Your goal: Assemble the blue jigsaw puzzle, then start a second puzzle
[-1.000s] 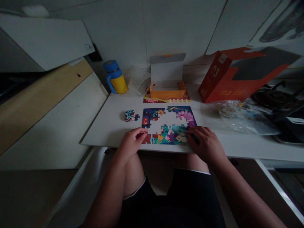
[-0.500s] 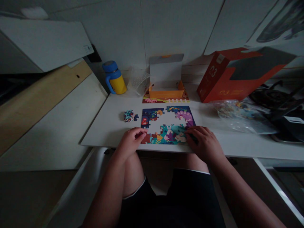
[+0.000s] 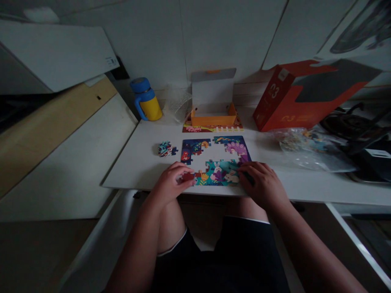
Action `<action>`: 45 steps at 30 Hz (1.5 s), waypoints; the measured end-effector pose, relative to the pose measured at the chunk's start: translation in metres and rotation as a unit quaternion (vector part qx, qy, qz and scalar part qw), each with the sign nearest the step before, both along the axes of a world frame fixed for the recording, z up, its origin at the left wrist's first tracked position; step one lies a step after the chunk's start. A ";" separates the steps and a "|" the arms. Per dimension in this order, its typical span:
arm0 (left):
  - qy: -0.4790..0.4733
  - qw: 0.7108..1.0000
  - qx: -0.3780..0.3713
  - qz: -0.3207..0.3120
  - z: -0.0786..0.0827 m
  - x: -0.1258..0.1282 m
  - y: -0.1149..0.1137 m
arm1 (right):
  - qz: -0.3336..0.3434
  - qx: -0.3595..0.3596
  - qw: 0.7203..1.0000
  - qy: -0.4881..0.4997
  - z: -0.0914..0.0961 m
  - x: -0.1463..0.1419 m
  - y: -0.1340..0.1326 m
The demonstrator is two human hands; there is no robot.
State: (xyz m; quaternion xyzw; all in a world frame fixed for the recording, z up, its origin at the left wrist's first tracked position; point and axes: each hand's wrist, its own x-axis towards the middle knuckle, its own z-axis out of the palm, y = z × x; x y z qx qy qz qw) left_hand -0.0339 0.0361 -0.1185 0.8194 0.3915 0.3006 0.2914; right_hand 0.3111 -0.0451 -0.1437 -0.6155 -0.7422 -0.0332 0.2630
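A partly built colourful jigsaw puzzle [image 3: 224, 154] lies on the white table [image 3: 143, 162], with a bare gap in its middle. My left hand [image 3: 172, 183] rests at the puzzle's near left corner, fingers curled and pinching a reddish puzzle piece [image 3: 188, 176]. My right hand [image 3: 264, 185] lies on the puzzle's near right corner, fingers bent down and pressing on the pieces there. A small heap of loose pieces [image 3: 166, 149] sits to the left of the puzzle.
An open orange puzzle box [image 3: 214, 118] stands behind the puzzle on a printed sheet. A blue and yellow bottle [image 3: 146, 99] is at back left, a red carton [image 3: 293, 97] at back right. A clear plastic bag [image 3: 308, 148] lies to the right.
My left hand has slid a little to the right onto the puzzle's near left corner and now covers the reddish piece. My right hand has stayed put.
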 end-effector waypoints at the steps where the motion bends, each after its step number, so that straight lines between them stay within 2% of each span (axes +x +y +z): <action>1: 0.003 1.000 0.003 -0.013 0.000 -0.001 -0.001 | 0.000 -0.001 1.000 0.000 0.000 0.000 0.000; 6: 0.028 0.999 0.019 0.002 -0.003 -0.005 -0.006 | -0.002 -0.001 1.000 0.001 0.001 0.000 0.000; 10: 0.037 0.999 0.002 0.021 -0.003 -0.005 -0.004 | -0.001 -0.002 1.000 -0.002 0.000 0.000 0.000; 15: 0.000 0.997 -0.071 0.024 -0.001 -0.007 0.002 | -0.002 -0.003 1.000 -0.004 -0.001 0.001 0.000; 21: -0.072 0.982 -0.176 0.017 -0.002 -0.010 0.010 | -0.003 -0.001 1.000 -0.002 -0.001 0.001 0.000; 27: -0.100 0.972 -0.211 -0.006 0.008 -0.009 0.010 | -0.001 -0.008 1.000 0.003 0.002 0.000 -0.001; 32: -0.120 0.965 -0.233 0.012 0.010 -0.002 0.007 | -0.001 -0.009 1.000 0.015 0.001 -0.001 0.000; 36: -0.186 0.944 -0.267 0.055 0.004 0.006 0.003 | 0.004 -0.012 1.000 0.012 0.000 0.002 0.001; 39: -0.266 0.907 -0.313 0.091 -0.001 0.014 -0.002 | -0.020 0.012 1.000 -0.007 0.005 -0.002 -0.003; 42: -0.330 0.875 -0.336 0.115 -0.007 0.029 -0.012 | -0.023 0.033 0.999 -0.010 0.018 -0.022 -0.011; 45: -0.355 0.868 -0.324 0.125 -0.014 0.048 -0.026 | 0.056 -0.016 0.991 0.118 0.033 -0.057 -0.017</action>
